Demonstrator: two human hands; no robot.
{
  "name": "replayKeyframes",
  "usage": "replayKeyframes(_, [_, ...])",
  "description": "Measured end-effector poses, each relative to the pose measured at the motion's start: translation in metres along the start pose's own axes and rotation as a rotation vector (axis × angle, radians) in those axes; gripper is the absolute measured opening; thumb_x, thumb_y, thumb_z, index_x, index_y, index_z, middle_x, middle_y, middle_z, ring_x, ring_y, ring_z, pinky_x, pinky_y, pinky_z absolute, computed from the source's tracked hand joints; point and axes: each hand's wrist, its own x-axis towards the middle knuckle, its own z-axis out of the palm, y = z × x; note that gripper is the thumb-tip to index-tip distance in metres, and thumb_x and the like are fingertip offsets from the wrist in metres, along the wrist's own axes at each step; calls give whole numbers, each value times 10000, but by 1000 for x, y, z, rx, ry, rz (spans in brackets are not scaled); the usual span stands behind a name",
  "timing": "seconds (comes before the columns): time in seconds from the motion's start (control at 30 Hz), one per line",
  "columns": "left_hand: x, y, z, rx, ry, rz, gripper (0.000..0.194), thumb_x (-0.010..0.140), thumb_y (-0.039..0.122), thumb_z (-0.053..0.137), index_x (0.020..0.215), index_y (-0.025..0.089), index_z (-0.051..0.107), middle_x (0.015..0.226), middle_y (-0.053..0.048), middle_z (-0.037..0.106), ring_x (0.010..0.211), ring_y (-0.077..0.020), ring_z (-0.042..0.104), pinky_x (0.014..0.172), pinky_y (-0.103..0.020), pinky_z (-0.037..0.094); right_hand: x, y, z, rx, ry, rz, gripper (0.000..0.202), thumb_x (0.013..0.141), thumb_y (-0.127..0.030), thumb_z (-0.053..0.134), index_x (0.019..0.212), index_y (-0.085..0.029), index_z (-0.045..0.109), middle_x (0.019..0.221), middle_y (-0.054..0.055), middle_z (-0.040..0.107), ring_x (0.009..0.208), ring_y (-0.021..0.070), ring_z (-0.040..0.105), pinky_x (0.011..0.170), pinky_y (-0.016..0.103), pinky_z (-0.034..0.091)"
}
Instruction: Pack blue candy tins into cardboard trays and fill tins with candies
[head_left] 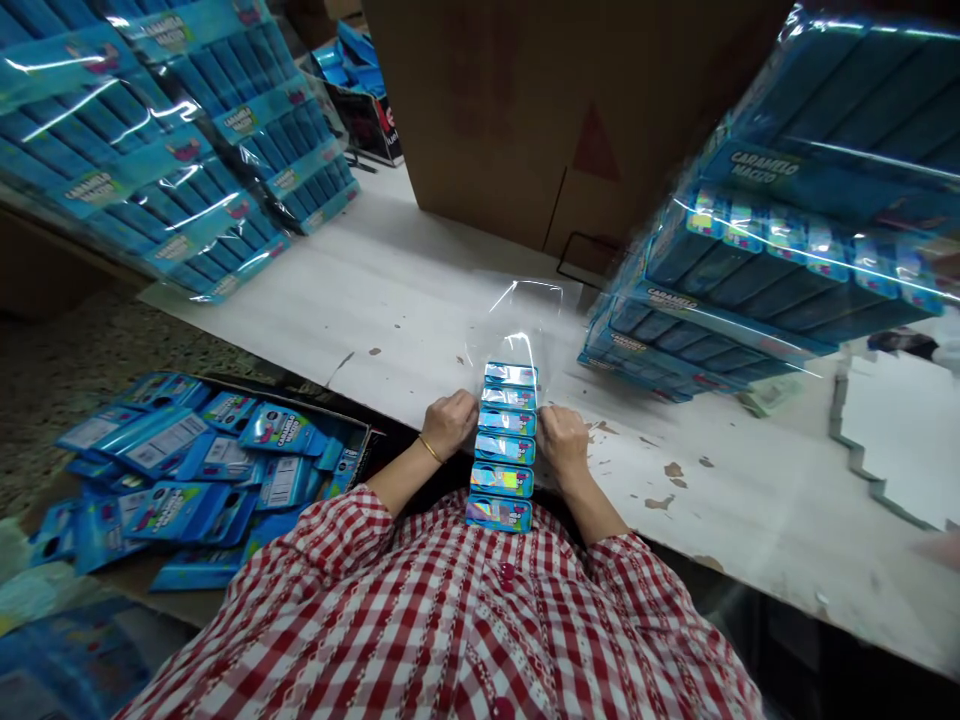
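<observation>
Where blue packs (pixel 505 450) align, hands (pixel 451 422) flank them.

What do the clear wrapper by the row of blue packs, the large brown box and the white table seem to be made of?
Clear wrapper: probably thin plastic, glossy; it is see-through and its creases shine.
Large brown box: likely matte cardboard; dull brown, with faint red printing.
White table: perhaps painted wood or board, fairly smooth; brown patches suggest a worn coating.

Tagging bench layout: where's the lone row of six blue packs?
Head view, centre: the lone row of six blue packs runs between the left hand and the right hand, with clear film at its far end.
</observation>
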Motion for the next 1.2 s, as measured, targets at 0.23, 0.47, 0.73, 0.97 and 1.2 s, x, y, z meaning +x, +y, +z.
replayKeyframes(0.23, [7, 1, 10, -134, 42, -141, 251, 870, 214, 370, 689, 182, 540, 728, -52, 612, 676, -139, 555, 603, -238, 356, 3, -5, 10, 73, -50, 210, 259, 892, -221, 412, 734, -174, 612, 746, 60, 625, 697, 163, 493, 651, 272, 268])
replayKeyframes(0.47, [20, 3, 6, -38, -125, -268, 249, 893, 242, 376, 798, 173, 595, 829, -70, 673, 747, -174, 607, 614, -257, 346, 10, 1, 14, 89, -143, 152, 252, 893, -211, 431, 747, -165, 631, 781, 62, 636, 741, 161, 511, 671, 272, 276])
replayKeyframes(0.73, [7, 4, -1, 39, -267, -159, 286, 903, 274, 367, 857, 167, 627, 913, -101, 677, 797, -202, 624, 603, -264, 368, 6, 2, 9, 16, -165, 34, 245, 894, -213, 425, 757, -168, 622, 802, 70, 644, 768, 179, 505, 706, 301, 249])
replayKeyframes(0.97, [21, -1, 3, 49, -253, -259, 337, 903, 282, 355, 794, 181, 657, 896, -100, 694, 816, -206, 635, 632, -274, 386, 10, 2, 14, 12, -235, 110, 266, 921, -251, 402, 821, -172, 635, 857, 73, 640, 783, 179, 519, 694, 303, 239])
replayKeyframes(1.2, [30, -1, 0, 79, -346, -246, 367, 904, 321, 354, 865, 154, 678, 910, -156, 691, 830, -270, 653, 630, -307, 406, 10, 8, 17, 39, -255, 30, 223, 913, -241, 414, 854, -168, 616, 879, 72, 640, 808, 177, 517, 713, 295, 246])
